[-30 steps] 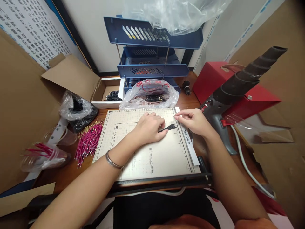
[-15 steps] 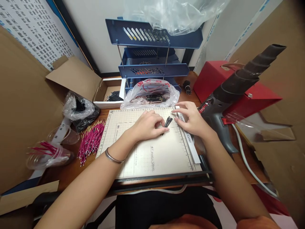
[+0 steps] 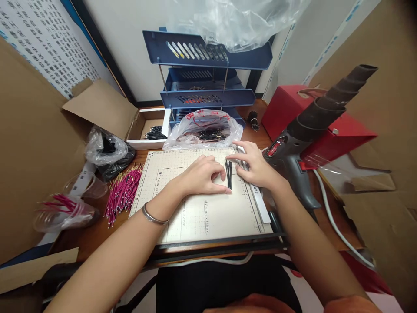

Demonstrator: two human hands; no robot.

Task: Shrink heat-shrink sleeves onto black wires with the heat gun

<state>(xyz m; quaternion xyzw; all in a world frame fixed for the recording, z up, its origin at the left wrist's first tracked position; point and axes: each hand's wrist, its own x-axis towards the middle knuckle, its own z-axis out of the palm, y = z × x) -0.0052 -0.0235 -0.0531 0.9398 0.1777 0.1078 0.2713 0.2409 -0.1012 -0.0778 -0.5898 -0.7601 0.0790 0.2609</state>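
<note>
A small bundle of thin black wires (image 3: 229, 174) lies upright in view on the cream paper cutter board (image 3: 189, 217), between my two hands. My left hand (image 3: 206, 176) rests on the board to the left of it. Its thumb tip is at the bundle's lower end, and the curled index finger stands apart from the thumb. From the right, my right hand (image 3: 252, 167) reaches over the cutter's rail, fingers spread. Its index fingertip is at the bundle's upper end, while the thumb sits just right of the wires.
A pile of magenta wires (image 3: 124, 191) lies left of the board. Behind it stand a plastic bag of black wires (image 3: 208, 141), a white box (image 3: 148, 143) and a blue rack (image 3: 208, 98). A heat gun (image 3: 293, 152) and a red box (image 3: 286, 104) stand at right.
The black wires have turned from a slant to nearly straight in view, and more of their length shows. My left thumb and index finger have moved apart; my right fingers have shifted left.
</note>
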